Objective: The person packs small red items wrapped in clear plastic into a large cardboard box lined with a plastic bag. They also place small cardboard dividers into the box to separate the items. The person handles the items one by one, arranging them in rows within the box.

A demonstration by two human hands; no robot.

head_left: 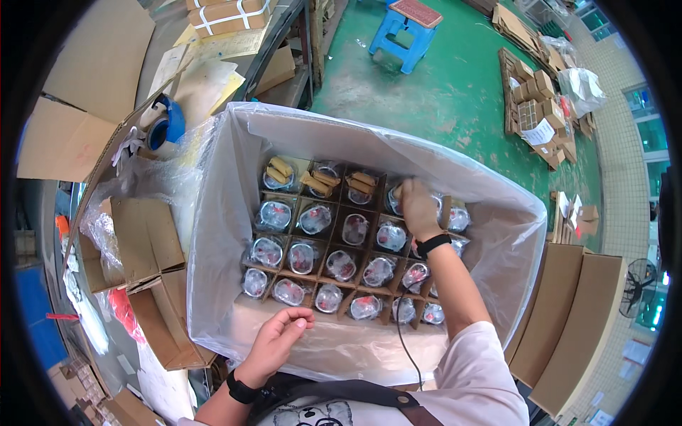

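A large box (341, 129) lined with clear plastic stands in front of me, split into cells by a cardboard divider (321, 250). Most cells hold a round item in clear plastic wrap (314, 219), with red showing inside several. Small folded tan cardboard pieces (361, 183) lie on the wrapped items in the first three cells of the far row. My right hand (420, 209) reaches into the far row, right of those, its fingers closed around a small tan piece mostly hidden by them. My left hand (278, 342) hovers over the near edge of the divider, fingers curled with nothing visible in them.
Open cardboard boxes (153, 241) and a blue tape dispenser (167, 122) sit on the left. Beyond the box stands a blue stool (405, 35) on green floor. A pallet of small cartons (533, 106) is at far right. Tall cardboard (572, 319) and a fan (637, 287) stand nearer.
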